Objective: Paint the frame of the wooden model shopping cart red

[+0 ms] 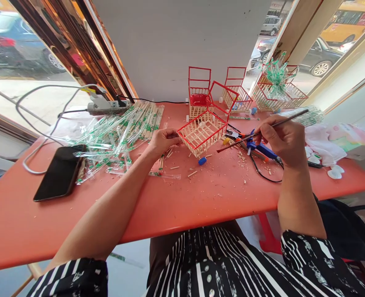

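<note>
My left hand is closed at the left corner of a miniature shopping cart built from thin wooden sticks. The cart tilts above the table, its rim and tall handle frame painted red. A blue wheel shows beneath it. In my right hand a thin dark paintbrush is gripped like a pen. Its red-stained tip points down to the left, just right of the cart and apart from it.
Behind stand similar carts, one with a red container and one with wrapped sticks. A blue glue gun lies right. Left are wrapped sticks, a phone and a power strip. Wood scraps litter the red table.
</note>
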### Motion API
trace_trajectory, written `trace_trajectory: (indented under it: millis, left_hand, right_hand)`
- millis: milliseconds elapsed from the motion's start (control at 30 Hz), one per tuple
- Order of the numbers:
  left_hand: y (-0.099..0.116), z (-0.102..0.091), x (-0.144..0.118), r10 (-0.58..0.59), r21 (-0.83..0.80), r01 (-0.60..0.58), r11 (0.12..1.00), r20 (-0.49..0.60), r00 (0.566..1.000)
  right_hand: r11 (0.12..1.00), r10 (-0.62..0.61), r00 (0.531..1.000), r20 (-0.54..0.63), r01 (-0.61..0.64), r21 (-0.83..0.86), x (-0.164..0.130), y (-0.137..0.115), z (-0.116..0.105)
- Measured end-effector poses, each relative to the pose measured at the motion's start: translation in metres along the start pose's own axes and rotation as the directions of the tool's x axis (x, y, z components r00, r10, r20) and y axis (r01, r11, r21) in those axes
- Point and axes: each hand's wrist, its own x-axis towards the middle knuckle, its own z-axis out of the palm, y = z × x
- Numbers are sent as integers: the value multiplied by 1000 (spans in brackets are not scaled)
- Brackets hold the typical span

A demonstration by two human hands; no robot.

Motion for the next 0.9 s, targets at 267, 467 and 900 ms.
trace_trajectory:
  millis: [267,467,900]
  left_hand:
    - [-8,0,7,42,-84,-37,996,52,998]
    - [-11,-2,10,47,-56,-43,998,69,996]
    - [-5,-4,5,74,31,-77,997,103,992]
  right_hand:
    - [999,41,770,-637,-35,22,45,32,-56]
    - [944,318,885,-339,-263,198,120,61,-42]
    - [953,275,961,-1,-273,129,194,140,58]
